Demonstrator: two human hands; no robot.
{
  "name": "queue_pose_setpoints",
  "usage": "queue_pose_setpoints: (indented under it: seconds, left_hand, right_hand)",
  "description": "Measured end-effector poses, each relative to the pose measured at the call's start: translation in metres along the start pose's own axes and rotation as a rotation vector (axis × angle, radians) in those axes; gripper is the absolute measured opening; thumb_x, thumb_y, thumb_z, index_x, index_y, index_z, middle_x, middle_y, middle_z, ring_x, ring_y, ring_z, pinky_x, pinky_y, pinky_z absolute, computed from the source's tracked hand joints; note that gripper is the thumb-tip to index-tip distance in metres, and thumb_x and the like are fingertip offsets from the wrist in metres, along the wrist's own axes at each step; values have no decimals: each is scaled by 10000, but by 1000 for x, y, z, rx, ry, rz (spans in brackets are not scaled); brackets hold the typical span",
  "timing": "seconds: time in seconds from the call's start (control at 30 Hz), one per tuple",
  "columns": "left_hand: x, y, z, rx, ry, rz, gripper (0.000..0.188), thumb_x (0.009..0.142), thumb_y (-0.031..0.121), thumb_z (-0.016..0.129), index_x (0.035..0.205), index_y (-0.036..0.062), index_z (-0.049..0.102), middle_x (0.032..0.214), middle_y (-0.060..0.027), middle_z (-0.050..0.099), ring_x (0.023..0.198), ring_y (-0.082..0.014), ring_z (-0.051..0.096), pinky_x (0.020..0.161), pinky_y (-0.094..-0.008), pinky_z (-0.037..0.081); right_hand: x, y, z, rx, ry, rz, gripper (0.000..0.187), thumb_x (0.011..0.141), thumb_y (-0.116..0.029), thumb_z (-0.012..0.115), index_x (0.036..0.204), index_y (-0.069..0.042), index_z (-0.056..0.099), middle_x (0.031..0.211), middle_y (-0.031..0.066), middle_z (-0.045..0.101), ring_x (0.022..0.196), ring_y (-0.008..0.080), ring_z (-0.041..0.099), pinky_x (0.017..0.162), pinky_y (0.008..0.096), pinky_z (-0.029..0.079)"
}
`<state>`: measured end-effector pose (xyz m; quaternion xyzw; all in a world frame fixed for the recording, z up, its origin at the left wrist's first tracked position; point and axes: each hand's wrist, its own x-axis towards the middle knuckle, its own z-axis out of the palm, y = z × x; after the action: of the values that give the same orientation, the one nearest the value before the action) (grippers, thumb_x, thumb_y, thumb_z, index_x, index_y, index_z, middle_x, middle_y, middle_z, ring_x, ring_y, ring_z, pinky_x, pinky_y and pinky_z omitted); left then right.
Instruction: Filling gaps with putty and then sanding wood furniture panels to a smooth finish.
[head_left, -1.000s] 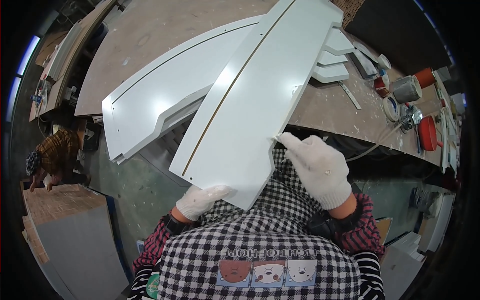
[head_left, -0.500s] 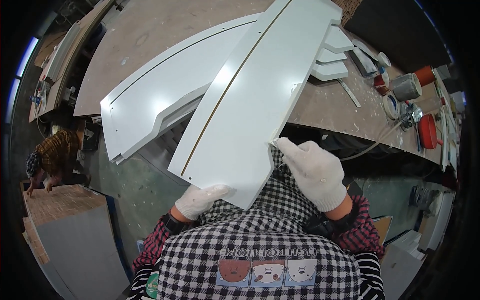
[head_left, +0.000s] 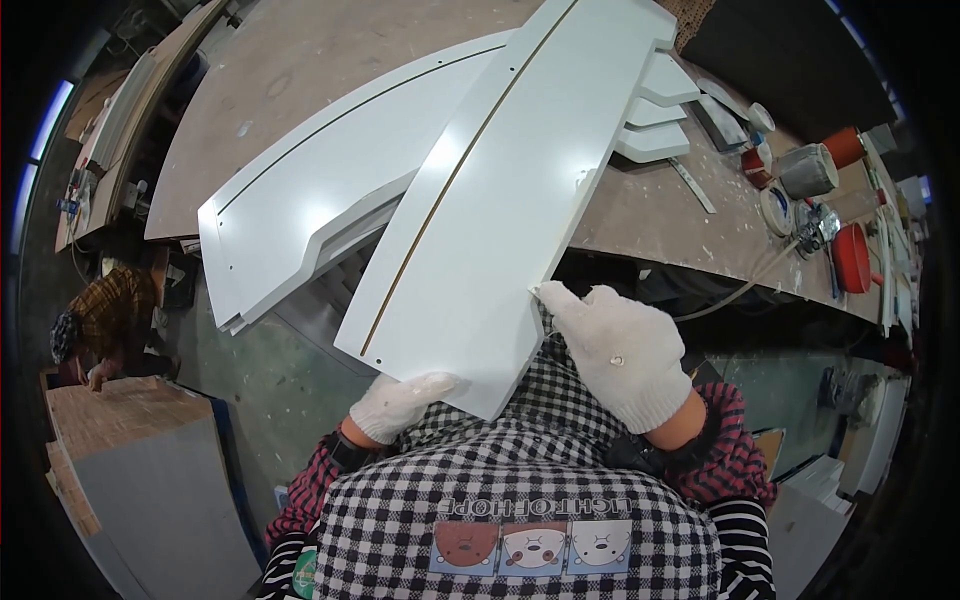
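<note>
A long white panel [head_left: 480, 200] with a dark groove near its left edge slants across the view, its near end close to my checked apron. My left hand [head_left: 400, 405], in a white knit glove, grips this near end with the thumb on top. At the notched corner of the panel's right edge, my gloved right hand [head_left: 620, 350] is closed, index finger and thumb pressed against the edge. Whatever its fingers may pinch is too small or hidden to name. Beneath the panel lie more white panels [head_left: 310, 190] of similar shape, stacked on the worktable [head_left: 240, 130].
On the table's right side stand a grey tub [head_left: 808, 171], a red pan [head_left: 853, 258], a roll of tape [head_left: 776, 211] and a flat metal strip [head_left: 692, 186]. A hose [head_left: 745, 290] crosses the table's edge. Far left, another person [head_left: 110, 315] bends over a wood-topped stack [head_left: 140, 410].
My right fingertips have slid slightly left and down along the panel's edge. The whole panel appears shifted a little left in view. My left hand keeps its hold.
</note>
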<state>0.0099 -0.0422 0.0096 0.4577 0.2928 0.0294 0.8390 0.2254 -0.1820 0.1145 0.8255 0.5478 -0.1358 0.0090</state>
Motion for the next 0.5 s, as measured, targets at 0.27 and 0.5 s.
queue_pose_setpoints:
  seconds: [0.27, 0.5]
  left_hand:
    - [1, -2, -7, 122, -22, -69, 233, 882, 94, 629, 1074, -38, 613, 1013, -107, 654, 919, -165, 621, 811, -280, 503]
    - [1, -9, -7, 255, -66, 144, 237, 879, 90, 631, 1077, -37, 606, 1027, -110, 646, 928, -168, 616, 822, -280, 501]
  right_hand:
    - [-4, 16, 11, 197, 254, -49, 289, 894, -217, 551, 1182, -219, 577, 763, 82, 574, 653, 247, 600, 548, 349, 488]
    - [4, 19, 26, 310, 346, 11, 305, 886, -220, 566, 1190, -216, 571, 762, 75, 574, 675, 249, 599, 562, 345, 484]
